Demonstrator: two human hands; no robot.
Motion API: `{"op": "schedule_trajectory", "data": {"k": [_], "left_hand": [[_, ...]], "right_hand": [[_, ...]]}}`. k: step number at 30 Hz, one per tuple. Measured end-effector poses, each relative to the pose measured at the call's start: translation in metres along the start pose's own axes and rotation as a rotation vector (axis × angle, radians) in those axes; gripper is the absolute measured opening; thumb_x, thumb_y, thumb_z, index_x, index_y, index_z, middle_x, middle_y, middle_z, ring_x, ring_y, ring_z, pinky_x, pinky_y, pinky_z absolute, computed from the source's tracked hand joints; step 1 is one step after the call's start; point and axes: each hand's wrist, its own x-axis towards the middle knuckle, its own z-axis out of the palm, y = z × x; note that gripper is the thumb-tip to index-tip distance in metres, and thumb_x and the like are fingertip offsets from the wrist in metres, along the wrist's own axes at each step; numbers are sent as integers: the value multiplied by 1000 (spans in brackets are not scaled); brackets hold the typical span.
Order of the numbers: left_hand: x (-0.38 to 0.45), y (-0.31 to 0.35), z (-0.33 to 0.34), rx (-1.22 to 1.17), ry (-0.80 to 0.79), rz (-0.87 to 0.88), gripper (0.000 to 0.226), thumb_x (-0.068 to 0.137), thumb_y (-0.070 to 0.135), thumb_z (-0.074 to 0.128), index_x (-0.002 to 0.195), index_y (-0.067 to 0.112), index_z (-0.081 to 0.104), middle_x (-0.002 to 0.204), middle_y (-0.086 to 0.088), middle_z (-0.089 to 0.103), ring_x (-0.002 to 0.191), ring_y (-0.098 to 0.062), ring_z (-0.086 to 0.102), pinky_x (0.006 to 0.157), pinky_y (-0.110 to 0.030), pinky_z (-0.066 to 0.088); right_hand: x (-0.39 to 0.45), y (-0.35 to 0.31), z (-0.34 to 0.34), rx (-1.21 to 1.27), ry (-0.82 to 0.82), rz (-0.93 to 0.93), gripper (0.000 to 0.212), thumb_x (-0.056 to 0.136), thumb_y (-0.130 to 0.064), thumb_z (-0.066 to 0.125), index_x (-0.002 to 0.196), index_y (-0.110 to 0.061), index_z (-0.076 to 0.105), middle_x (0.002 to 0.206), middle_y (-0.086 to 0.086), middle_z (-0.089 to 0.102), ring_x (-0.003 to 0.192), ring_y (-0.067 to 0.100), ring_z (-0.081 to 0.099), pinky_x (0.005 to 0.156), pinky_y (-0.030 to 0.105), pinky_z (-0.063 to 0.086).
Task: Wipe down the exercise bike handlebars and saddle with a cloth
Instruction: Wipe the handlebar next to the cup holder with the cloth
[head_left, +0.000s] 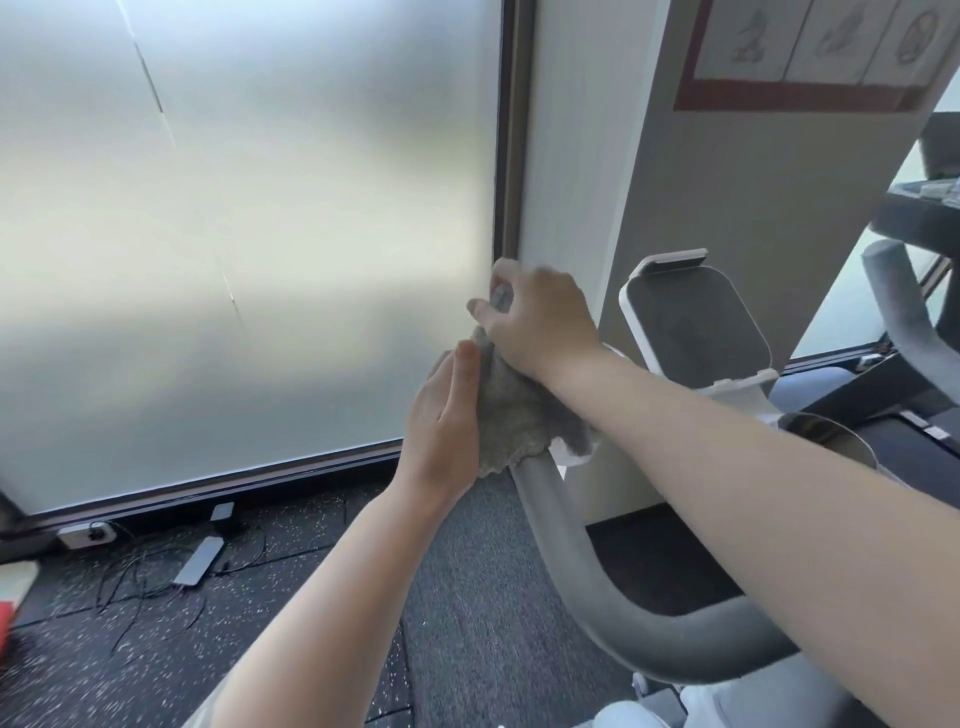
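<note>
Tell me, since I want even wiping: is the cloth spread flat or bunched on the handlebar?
Bunched: the grey cloth is wadded around the handlebar end.

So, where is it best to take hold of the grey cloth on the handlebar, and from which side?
Grip the cloth at its loose lower edge, where it hangs free over the grey handlebar, coming from the left. The right hand already pinches the top and the left hand lies flat against its left side, so that hanging edge is probably easiest.
</note>
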Motion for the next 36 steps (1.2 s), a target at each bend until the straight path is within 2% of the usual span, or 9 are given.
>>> {"op": "schedule_trajectory", "data": {"k": [4, 10, 14, 17, 20, 24, 30, 33, 36], "left_hand": [[-5, 3, 3, 39, 54, 20, 44, 104, 42, 24, 73, 31, 52, 69, 17, 54, 69, 7, 47, 67, -13, 35], [-1, -7, 1, -59, 14, 16, 45, 97, 55, 24, 97, 38, 66, 96, 15, 68, 95, -2, 61, 84, -28, 46], [-3, -4, 3, -33, 17, -10, 41, 96, 57, 25, 100, 46, 64, 106, 7, 68, 105, -6, 61, 90, -27, 47], [-6, 0, 3, 27, 30, 9, 40, 98, 49, 24, 91, 35, 60, 88, 11, 61, 82, 2, 54, 74, -12, 39], [-6, -1, 1, 32, 26, 23, 41, 99, 49, 24, 82, 31, 57, 83, 8, 56, 76, 0, 50, 69, -14, 37], [-1, -10, 1, 16, 5, 82, 46, 95, 57, 24, 105, 35, 63, 105, 7, 66, 105, -11, 57, 91, -30, 43], [-4, -4, 3, 26, 31, 34, 35, 96, 52, 25, 98, 46, 59, 105, 12, 65, 105, -4, 56, 90, -22, 42], [-9, 1, -1, 64, -3, 16, 35, 103, 45, 24, 99, 40, 59, 101, 19, 63, 94, 15, 55, 80, -6, 38], [-13, 6, -3, 52, -45, 5, 36, 104, 37, 22, 103, 41, 58, 105, 27, 59, 97, 26, 50, 78, 3, 33]], "right_hand": [[19, -8, -10, 206, -25, 299, 53, 87, -45, 54, 46, -16, 38, 47, -3, 42, 56, 24, 47, 52, 32, 33], [-35, -14, 23, -7, 258, 106, 23, 89, -27, 55, 111, -21, 49, 107, 4, 51, 88, 26, 56, 66, 37, 47], [10, -5, -2, -121, -15, 67, 18, 78, -33, 61, 69, -17, 59, 70, 0, 61, 69, 24, 56, 61, 29, 44], [21, 0, -8, 214, -74, 166, 42, 75, -30, 61, 45, -14, 37, 45, -2, 34, 51, 18, 35, 53, 32, 33], [2, -3, 4, 475, 118, 274, 32, 81, -33, 62, 63, -7, 55, 55, -2, 48, 57, 15, 45, 58, 36, 38], [-27, -11, 23, 196, 268, 173, 19, 88, -26, 59, 105, -20, 52, 94, -1, 59, 79, 18, 55, 68, 32, 43], [4, 7, 2, 478, 58, 150, 36, 87, -39, 55, 58, -17, 53, 58, 0, 58, 70, 26, 59, 73, 42, 48], [11, 11, -6, 262, -39, -40, 42, 88, -36, 45, 53, -12, 41, 53, 3, 46, 59, 26, 47, 61, 45, 42], [23, -3, -33, -404, -307, -200, 36, 96, -33, 33, 70, -15, 50, 80, 6, 57, 79, 27, 53, 64, 35, 38]]}}
